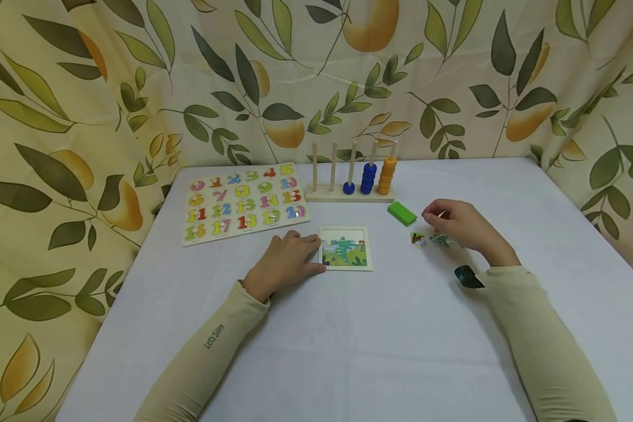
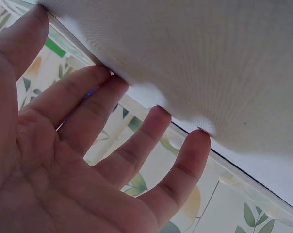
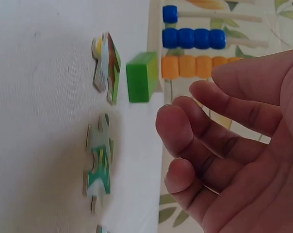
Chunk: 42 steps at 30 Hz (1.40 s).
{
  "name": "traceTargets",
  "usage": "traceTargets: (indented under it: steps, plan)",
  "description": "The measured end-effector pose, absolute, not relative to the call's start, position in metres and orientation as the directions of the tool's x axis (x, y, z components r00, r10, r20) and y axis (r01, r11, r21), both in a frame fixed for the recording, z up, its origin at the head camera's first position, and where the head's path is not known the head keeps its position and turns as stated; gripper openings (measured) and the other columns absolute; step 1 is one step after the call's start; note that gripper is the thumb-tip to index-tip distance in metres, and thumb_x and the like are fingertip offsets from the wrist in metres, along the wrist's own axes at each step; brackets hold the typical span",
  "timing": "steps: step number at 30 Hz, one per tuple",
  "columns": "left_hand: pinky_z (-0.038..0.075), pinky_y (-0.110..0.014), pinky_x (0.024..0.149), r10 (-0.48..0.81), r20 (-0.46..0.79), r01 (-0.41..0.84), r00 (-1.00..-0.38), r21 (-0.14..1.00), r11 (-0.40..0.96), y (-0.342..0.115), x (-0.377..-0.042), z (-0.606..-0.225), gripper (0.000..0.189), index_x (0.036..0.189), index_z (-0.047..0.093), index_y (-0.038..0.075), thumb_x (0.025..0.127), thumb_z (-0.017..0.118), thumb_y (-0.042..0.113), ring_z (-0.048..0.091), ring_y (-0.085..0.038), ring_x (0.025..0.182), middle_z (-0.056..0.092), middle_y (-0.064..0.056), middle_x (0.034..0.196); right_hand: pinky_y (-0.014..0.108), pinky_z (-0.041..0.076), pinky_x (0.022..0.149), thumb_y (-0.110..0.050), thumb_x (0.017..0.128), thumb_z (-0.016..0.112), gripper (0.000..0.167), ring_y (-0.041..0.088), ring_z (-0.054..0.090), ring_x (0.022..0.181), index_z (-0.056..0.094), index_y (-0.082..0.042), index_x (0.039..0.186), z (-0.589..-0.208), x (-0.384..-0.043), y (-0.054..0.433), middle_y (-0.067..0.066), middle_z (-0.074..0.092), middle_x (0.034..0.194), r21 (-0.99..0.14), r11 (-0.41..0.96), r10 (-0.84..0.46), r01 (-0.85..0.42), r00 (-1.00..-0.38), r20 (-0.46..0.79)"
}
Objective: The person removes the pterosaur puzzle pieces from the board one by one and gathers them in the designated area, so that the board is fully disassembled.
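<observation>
A square picture puzzle (image 1: pixel 344 252) in a white frame, with a green dinosaur in it, lies mid-table. My left hand (image 1: pixel 283 264) rests at its left side, fingertips and thumb right at the frame's edge. In the left wrist view the fingers (image 2: pixel 137 155) are spread with nothing gripped. Over on the right, my right hand (image 1: pixel 466 228) hovers above loose puzzle pieces (image 1: pixel 440 240), its fingers loosely bent and holding nothing. The right wrist view shows a brown-and-green piece (image 3: pixel 111 68) and a green-and-white piece (image 3: pixel 99 165) below the fingertips, apart from them.
A green block (image 1: pixel 402 213) lies beyond the loose pieces. Behind the puzzle stands a wooden peg rack (image 1: pixel 348 197) with blue and orange beads. A number puzzle board (image 1: pixel 245 202) lies at the back left. A small black object (image 1: pixel 468 277) is beside the right cuff.
</observation>
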<state>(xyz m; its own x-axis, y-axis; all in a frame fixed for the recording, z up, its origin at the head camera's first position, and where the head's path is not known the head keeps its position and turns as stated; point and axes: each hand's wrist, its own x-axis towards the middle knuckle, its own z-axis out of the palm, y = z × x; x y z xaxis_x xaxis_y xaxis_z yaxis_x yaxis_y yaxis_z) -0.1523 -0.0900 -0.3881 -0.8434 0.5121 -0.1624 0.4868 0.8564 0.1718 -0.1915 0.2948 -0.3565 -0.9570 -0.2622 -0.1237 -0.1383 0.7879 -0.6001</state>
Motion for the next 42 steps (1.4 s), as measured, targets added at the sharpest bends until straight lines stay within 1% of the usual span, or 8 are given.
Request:
traceTargets:
  steps: [8,13,15,22,26,30,35,42]
  plan:
    - [0.045,-0.059,0.106,0.512,-0.167,0.488,-0.843,0.163,0.857,-0.091,-0.153,-0.39,0.071,0.159,0.055,0.014,0.103,0.068,0.056,0.049,-0.033,0.143,0.051,0.0,0.163,0.04,0.051,0.078,-0.021,0.111,0.06,0.028,0.031,0.06,0.097,0.068,0.002,0.126,-0.359,-0.19,0.272,0.017,0.07,0.109,-0.637,0.752,-0.313,-0.171,-0.942,-0.117]
    - [0.046,-0.059,0.104,0.517,-0.157,0.495,-0.841,0.161,0.854,-0.092,-0.154,-0.389,0.071,0.159,0.055,0.014,0.103,0.068,0.056,0.05,-0.033,0.142,0.05,0.0,0.163,0.038,0.053,0.079,-0.017,0.108,0.062,0.024,0.031,0.061,0.096,0.069,0.001,0.123,-0.357,-0.188,0.254,0.017,0.07,0.109,-0.659,0.733,-0.322,-0.17,-0.94,-0.115]
    - [0.046,-0.059,0.105,0.514,-0.154,0.493,-0.844,0.157,0.856,-0.092,-0.155,-0.388,0.071,0.159,0.055,0.014,0.103,0.068,0.056,0.05,-0.034,0.143,0.05,0.0,0.163,0.038,0.054,0.078,-0.016,0.108,0.064,0.023,0.03,0.061,0.096,0.069,0.001,0.122,-0.357,-0.188,0.247,0.016,0.069,0.109,-0.661,0.726,-0.336,-0.192,-0.937,-0.097]
    - [0.045,-0.059,0.106,0.518,-0.157,0.495,-0.841,0.163,0.853,-0.09,-0.159,-0.387,0.072,0.159,0.054,0.014,0.103,0.067,0.057,0.048,-0.034,0.144,0.05,0.0,0.164,0.046,0.049,0.091,-0.01,0.104,0.068,0.021,0.029,0.061,0.102,0.072,0.003,0.121,-0.356,-0.192,0.217,0.012,0.071,0.11,-0.642,0.691,-0.443,-0.331,-0.896,-0.015]
    - [0.045,-0.059,0.106,0.51,-0.172,0.485,-0.843,0.169,0.858,-0.09,-0.158,-0.389,0.072,0.159,0.055,0.015,0.103,0.067,0.057,0.049,-0.034,0.144,0.05,0.0,0.164,0.045,0.049,0.087,-0.007,0.101,0.071,0.021,0.027,0.062,0.098,0.073,0.003,0.119,-0.36,-0.196,0.197,0.009,0.071,0.105,-0.635,0.662,-0.512,-0.398,-0.859,0.004]
    - [0.044,-0.059,0.106,0.503,-0.189,0.476,-0.843,0.173,0.862,-0.089,-0.156,-0.39,0.072,0.16,0.054,0.015,0.103,0.067,0.057,0.048,-0.033,0.143,0.049,0.001,0.164,0.045,0.051,0.088,-0.009,0.1,0.073,0.024,0.026,0.061,0.097,0.074,0.003,0.12,-0.365,-0.201,0.179,0.008,0.072,0.104,-0.644,0.643,-0.554,-0.414,-0.833,-0.017]
    - [0.044,-0.059,0.107,0.495,-0.19,0.469,-0.848,0.166,0.868,-0.089,-0.156,-0.389,0.072,0.16,0.053,0.016,0.103,0.067,0.057,0.047,-0.033,0.144,0.049,0.001,0.164,0.05,0.051,0.096,-0.01,0.1,0.072,0.028,0.029,0.061,0.103,0.072,0.003,0.124,-0.37,-0.208,0.161,0.012,0.071,0.112,-0.651,0.647,-0.576,-0.396,-0.814,-0.078]
    - [0.045,-0.06,0.105,0.507,-0.174,0.483,-0.844,0.165,0.86,-0.091,-0.155,-0.388,0.07,0.159,0.056,0.015,0.103,0.068,0.056,0.049,-0.034,0.143,0.051,0.0,0.163,0.053,0.049,0.103,-0.01,0.095,0.079,0.024,0.033,0.062,0.112,0.074,0.001,0.116,-0.377,-0.212,0.142,0.012,0.07,0.114,-0.609,0.661,-0.619,-0.437,-0.777,-0.114]
